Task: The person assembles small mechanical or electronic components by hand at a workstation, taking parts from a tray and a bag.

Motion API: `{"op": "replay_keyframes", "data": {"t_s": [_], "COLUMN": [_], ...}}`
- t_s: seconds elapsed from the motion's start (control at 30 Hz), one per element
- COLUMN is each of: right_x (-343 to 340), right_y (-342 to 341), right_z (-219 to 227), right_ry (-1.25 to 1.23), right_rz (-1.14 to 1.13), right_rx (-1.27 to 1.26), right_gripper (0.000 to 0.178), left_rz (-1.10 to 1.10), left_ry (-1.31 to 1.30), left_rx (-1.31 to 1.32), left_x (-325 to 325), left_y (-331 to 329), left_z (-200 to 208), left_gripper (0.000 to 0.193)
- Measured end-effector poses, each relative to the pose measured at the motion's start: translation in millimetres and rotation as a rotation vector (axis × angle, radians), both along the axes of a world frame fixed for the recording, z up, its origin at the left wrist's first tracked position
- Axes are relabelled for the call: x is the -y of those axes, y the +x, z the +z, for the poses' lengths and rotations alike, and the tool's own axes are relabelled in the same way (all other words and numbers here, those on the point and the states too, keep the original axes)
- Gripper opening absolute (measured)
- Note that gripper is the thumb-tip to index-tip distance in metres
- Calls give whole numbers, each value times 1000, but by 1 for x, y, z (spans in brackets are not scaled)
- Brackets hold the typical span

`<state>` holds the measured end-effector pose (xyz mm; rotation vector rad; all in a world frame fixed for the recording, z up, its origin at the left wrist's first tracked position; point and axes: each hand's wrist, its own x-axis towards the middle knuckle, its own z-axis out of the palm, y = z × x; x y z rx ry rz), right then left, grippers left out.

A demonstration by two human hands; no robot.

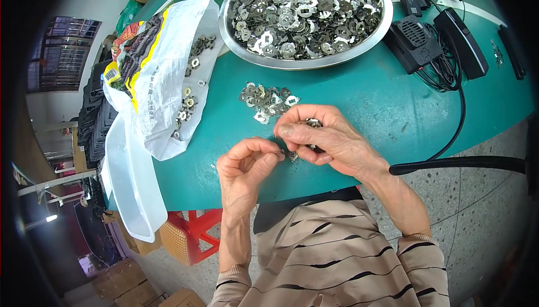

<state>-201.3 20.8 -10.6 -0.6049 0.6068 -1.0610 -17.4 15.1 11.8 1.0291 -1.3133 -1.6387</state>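
My left hand [247, 164] is closed in a pinch near the front of the green table, with a tiny metal bit showing at its fingertips. Close beside it, my right hand [331, 136] is curled, thumb against forefinger, around several small flat metal pieces [314, 122] that show between its fingers. What its fingertips pinch is hidden. Just beyond both hands lies a loose pile of silvery stamped metal pieces [264, 102], ring-like with cut-outs. A wide steel bowl [292, 64] at the back is heaped with similar pieces.
At the left, a white printed plastic bag [168, 77] with metal pieces on it lies beside a translucent plastic tray [132, 186]. Black devices with coiled cables [418, 40] stand at the back right. A red stool [193, 237] is below the table's left edge.
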Motion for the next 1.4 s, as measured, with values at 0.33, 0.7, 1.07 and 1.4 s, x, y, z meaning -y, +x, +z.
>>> {"op": "replay_keyframes", "data": {"t_s": [0.33, 0.7, 1.07, 1.4], "right_x": [-2, -3, -2, 1], "right_y": [1, 2, 0, -2], "right_z": [5, 2, 1, 1], "right_ry": [1, 6, 2, 106], "right_rz": [17, 5, 36, -16], "right_rx": [-193, -40, 9, 97], "right_gripper": [22, 23, 38, 33], "left_rz": [66, 81, 91, 151], "left_ry": [-168, -571, -710, -684], "left_rx": [140, 427, 557, 511], "left_x": [0, 3, 2, 3], "left_y": [-11, -20, -28, -24], "left_z": [13, 13, 14, 15], "left_gripper": [16, 26, 32, 28]}}
